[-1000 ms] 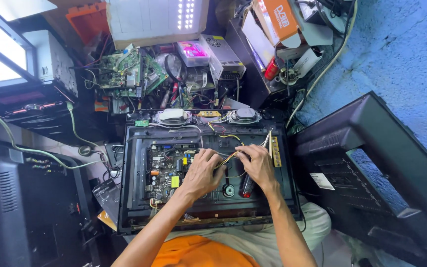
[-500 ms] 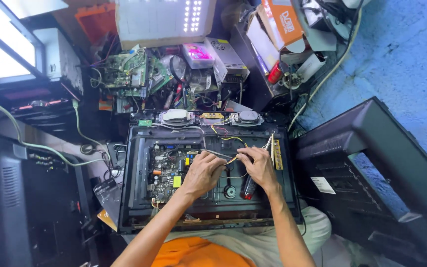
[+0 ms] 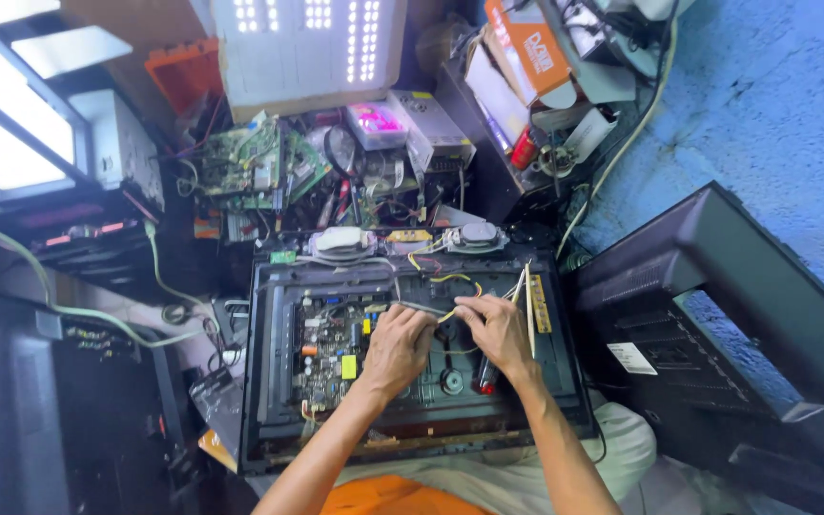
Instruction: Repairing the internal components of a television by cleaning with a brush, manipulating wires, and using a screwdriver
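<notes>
— What were the hands doing, nearest first?

— Both worked inside the opened television chassis (image 3: 269,381) lying across the person's lap. The left hand (image 3: 398,348) lay curled over the middle of the tray, its fingers (image 3: 419,319) drawn together, seemingly pinching a thin yellow wire (image 3: 445,315); at this size I could not be sure of the grip. The right hand (image 3: 500,334) sat just beside it, fingertips closed on the same wire run, the two hands almost touching.

— And around them?

— A circuit board (image 3: 331,348) filled the tray left of the left hand. A red-and-black screwdriver (image 3: 484,374) lay under the right palm. A pale thin stick (image 3: 529,315) stood just right of the right hand, near the chassis's right wall.

— Any room to move?

— Little sideways: the raised chassis rim boxed both hands in. Beyond the far rim sat two speakers (image 3: 477,235), then a heap of green boards (image 3: 240,167). A black television shell (image 3: 746,324) stood close on the right.
</notes>
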